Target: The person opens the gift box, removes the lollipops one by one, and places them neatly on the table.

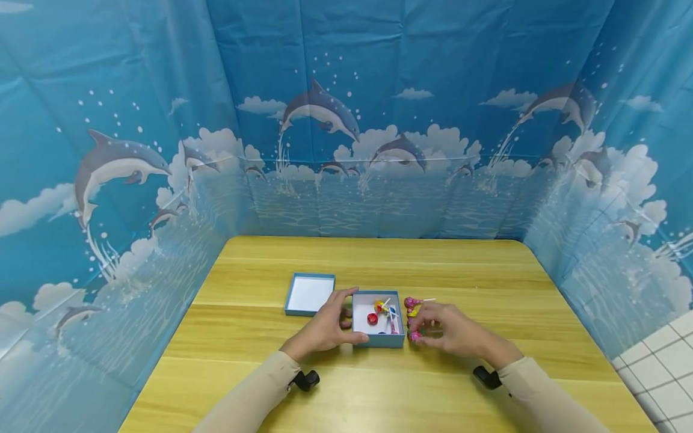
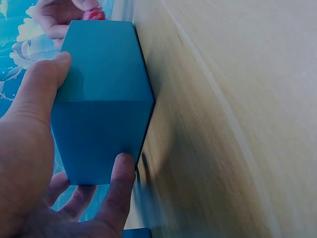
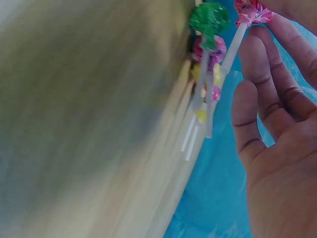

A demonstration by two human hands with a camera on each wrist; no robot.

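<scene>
A small open blue box (image 1: 399, 340) with a white inside sits at the table's middle and holds several wrapped lollipops (image 1: 383, 310). My left hand (image 1: 346, 319) grips the box's left side, thumb on the far wall and fingers on the near one. In the left wrist view the box (image 2: 101, 99) lies between thumb and fingers. Just right of the box, my right hand (image 1: 420, 328) pinches a pink lollipop (image 1: 415, 336). In the right wrist view its pink head (image 3: 252, 10) and white stick lie against my fingers (image 3: 245, 114). More lollipops (image 1: 414, 304) lie on the table there, a green one (image 3: 210, 17) among them.
The box's lid (image 1: 309, 293) lies upturned on the wooden table (image 1: 379, 258), left of the box. A blue dolphin-print curtain (image 1: 346, 120) closes the table in at the back and both sides. White tiled floor (image 1: 660, 367) shows at the lower right.
</scene>
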